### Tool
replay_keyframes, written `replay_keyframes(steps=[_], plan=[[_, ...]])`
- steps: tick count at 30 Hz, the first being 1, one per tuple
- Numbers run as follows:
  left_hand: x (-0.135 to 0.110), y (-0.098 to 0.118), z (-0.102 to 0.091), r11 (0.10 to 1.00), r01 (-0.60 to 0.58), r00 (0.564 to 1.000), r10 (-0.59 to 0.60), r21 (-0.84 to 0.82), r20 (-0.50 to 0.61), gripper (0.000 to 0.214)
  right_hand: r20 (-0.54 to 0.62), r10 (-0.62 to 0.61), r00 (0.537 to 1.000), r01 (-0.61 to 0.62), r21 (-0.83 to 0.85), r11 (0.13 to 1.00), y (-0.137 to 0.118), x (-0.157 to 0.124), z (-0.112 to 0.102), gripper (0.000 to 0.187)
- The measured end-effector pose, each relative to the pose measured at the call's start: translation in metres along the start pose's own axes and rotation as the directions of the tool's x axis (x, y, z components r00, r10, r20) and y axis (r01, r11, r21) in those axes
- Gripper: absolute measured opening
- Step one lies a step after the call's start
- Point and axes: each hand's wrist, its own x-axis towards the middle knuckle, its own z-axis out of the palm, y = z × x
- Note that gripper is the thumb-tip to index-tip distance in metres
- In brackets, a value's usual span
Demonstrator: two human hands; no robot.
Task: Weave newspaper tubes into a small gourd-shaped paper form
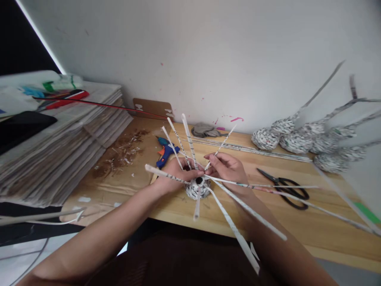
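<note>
A small round piece woven from rolled newspaper [193, 192] sits near the table's front edge, a dark hole at its top. Several rolled paper tubes [235, 224] fan out from it on all sides. My left hand [175, 172] is closed round its far left side, thumb pressed by the hole. On the right, my right hand [228, 169] pinches a thin paper tube [222, 147] that points up and away. Other tubes pass under or beside my right wrist. Some fingertips of both hands are hidden behind the tubes.
Black scissors [287, 192] lie on the right. Several woven paper gourd shapes [297, 141] stand by the wall. Behind my left hand is a blue glue gun [166, 153]. Loose paper tubes [253, 150] lie along the back. A tall newspaper stack [98, 119] fills the left.
</note>
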Motion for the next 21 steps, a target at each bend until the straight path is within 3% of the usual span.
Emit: replay_keyframes(steps=[6,13,17,21], plan=[[0.008,0.003,-0.002,1.000,0.004,0.999,-0.004,0.008,0.049,0.024,-0.016,-0.038,0.999,0.039,0.040,0.998,0.006,0.001,0.004,0.040],[0.014,0.004,-0.002,0.998,0.058,0.980,-0.056,-0.004,0.190,0.024,-0.029,-0.079,0.996,0.079,-0.003,0.997,0.006,0.000,0.005,0.035],[0.010,0.002,-0.001,0.993,0.105,0.985,-0.096,-0.061,0.143,0.030,-0.014,-0.104,0.994,0.104,0.010,0.995,0.004,0.002,0.000,0.037],[0.007,0.002,-0.003,0.978,0.065,0.997,-0.058,-0.197,0.042,0.035,0.067,-0.117,0.991,0.119,-0.032,0.992,0.004,0.003,-0.008,0.027]])
